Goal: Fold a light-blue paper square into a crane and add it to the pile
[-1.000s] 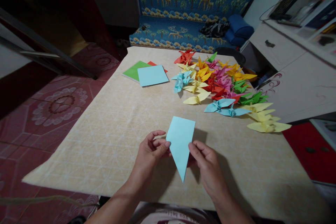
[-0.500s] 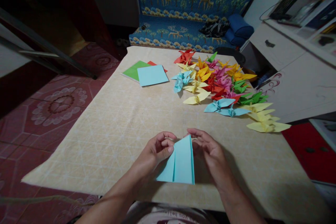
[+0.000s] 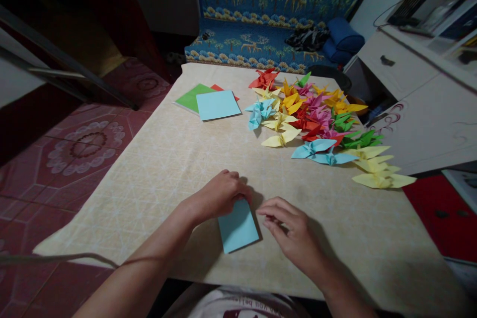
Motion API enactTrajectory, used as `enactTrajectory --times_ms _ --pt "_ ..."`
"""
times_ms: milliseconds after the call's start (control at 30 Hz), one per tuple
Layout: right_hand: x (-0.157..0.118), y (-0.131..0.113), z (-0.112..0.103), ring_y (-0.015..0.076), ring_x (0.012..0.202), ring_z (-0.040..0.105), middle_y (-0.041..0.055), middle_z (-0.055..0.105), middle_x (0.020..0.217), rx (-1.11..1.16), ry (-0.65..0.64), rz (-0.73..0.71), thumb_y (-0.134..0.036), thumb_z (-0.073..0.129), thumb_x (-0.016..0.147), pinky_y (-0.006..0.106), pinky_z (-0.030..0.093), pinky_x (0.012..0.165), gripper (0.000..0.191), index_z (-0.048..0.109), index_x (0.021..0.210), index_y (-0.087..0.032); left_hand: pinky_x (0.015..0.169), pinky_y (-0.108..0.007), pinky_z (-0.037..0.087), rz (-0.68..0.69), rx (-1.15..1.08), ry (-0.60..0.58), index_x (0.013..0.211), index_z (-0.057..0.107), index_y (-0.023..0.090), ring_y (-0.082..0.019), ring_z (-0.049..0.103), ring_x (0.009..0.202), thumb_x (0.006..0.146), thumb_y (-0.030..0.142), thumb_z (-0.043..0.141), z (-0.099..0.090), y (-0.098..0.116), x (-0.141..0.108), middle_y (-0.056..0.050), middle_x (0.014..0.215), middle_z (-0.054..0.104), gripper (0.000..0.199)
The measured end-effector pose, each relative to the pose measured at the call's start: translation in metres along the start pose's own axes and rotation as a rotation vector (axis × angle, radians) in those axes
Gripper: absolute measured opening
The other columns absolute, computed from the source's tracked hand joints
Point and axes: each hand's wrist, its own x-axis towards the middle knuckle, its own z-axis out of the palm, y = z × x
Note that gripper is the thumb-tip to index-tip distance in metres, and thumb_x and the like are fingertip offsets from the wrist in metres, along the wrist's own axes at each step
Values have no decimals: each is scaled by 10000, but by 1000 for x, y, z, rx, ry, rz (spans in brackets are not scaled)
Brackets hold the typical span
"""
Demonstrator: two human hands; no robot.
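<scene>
A light blue folded sheet of paper (image 3: 239, 228) lies near the front edge of the table, a rectangle set slightly aslant. My left hand (image 3: 223, 191) has its fingers bent down over the far end of the paper and grips it there; the fingertips are partly hidden. Just right of the paper is my right hand (image 3: 286, 223), apart from it, its fingers loosely curved with a gap to the thumb and nothing held. Beyond both hands, several folded paper cranes (image 3: 313, 148) in blue, yellow, red, pink, orange and green crowd the right side.
Flat squares of blue paper (image 3: 219, 106), green paper (image 3: 192, 98) and red paper (image 3: 219, 88) overlap at the far left of the patterned cloth (image 3: 156, 179). A blue covered sofa (image 3: 257, 25) stands behind the table, a white cabinet (image 3: 421, 89) to the right.
The blue paper has gone from upright between both hands, its fold standing apart, to flat on the table. My right hand has let go; my left hand has turned over its far end.
</scene>
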Motion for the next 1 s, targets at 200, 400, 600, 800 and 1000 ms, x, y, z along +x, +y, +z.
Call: enactTrajectory --times_ms 200,400,600,800,1000 --pt "-9 0 4 178 1003 625 53 630 1119 16 112 -112 19 481 833 289 531 818 506 614 1214 -287 689 -252 411 -80 -695 10 880 683 144 -141 576 738 918 196 509 -1 2 -4 -41 802 660 186" --pt "-1 -8 3 166 911 644 53 643 1127 237 276 45 -165 607 879 271 546 745 341 608 1194 -296 616 -227 424 -27 -1665 333 720 517 193 -126 530 644 740 419 740 33 5 4 16 625 529 318" --pt "9 -18 8 224 1015 633 82 658 1185 738 223 413 -463 687 829 303 541 797 463 595 1231 -253 784 -338 531 125 -1915 509 708 456 218 -175 605 859 725 461 743 58 8 15 0 830 579 376" --pt "12 -22 6 171 737 618 58 660 949 966 305 583 -458 753 755 260 521 590 505 617 1171 -206 696 -309 545 54 -1766 398 745 497 197 -200 622 886 627 400 855 44 13 1 -46 1103 586 428" --pt "22 -17 -2 120 652 607 15 676 832 1007 339 562 -326 822 695 207 483 568 499 588 1120 -208 766 -295 494 80 -1451 468 712 589 154 -166 610 884 849 295 689 33 22 -11 -75 1004 611 220"
